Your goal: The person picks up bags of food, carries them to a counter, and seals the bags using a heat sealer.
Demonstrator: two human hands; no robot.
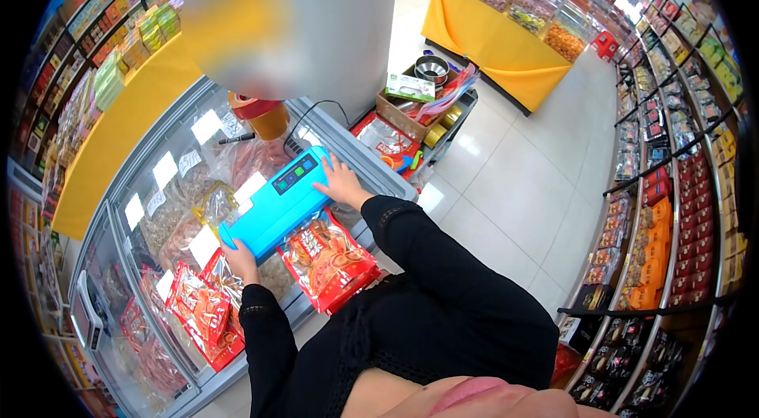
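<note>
A bright blue vacuum sealer (277, 204) with a dark button panel lies across the glass top of a chest freezer (387, 177). My left hand (240, 263) grips its near left end, thumb on the top. At the opposite end, my right hand (341, 182) grips the corner beside the buttons, with fingers and thumb over the lid. A red printed food bag (328, 256) lies against the sealer's near long side; whether its upper edge goes inside cannot be seen. More red food bags (198, 307) are on the glass to the left of my left hand.
Behind the sealer are an orange-brown jar (265, 116), a black pen (236, 138) and a cable. A box of odds and ends (403, 109) stands beyond the freezer's right corner. A yellow-draped display table (490, 46) is farther back, and stocked shelves (656, 220) line the right.
</note>
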